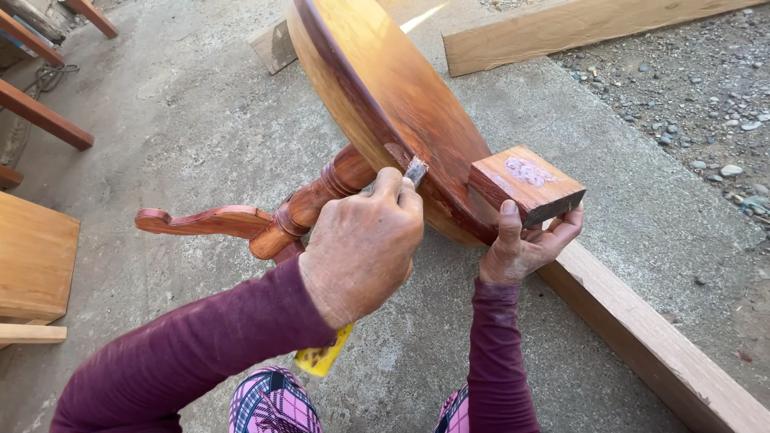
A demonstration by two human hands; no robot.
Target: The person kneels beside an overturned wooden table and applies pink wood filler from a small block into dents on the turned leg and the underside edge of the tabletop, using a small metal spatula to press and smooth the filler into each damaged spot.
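Head view: one round table (377,88) lies tipped on its side on the concrete, its turned pedestal (313,200) and curved leg (200,219) pointing left. One putty knife (415,170) shows its blade tip at the tabletop's edge, and its yellow handle (321,358) juts out below the wrist. One small wood block (525,184) carries a patch of pinkish filler (528,170) on its top face, just right of the table. The left hand (361,244) is curled tight around the knife, fingers pressed together, blade emerging past the fingertips. The right hand (525,240) pinches the block, thumb on its near face, fingers underneath. Two long beams (642,337) lie right of the table, one near, one far.
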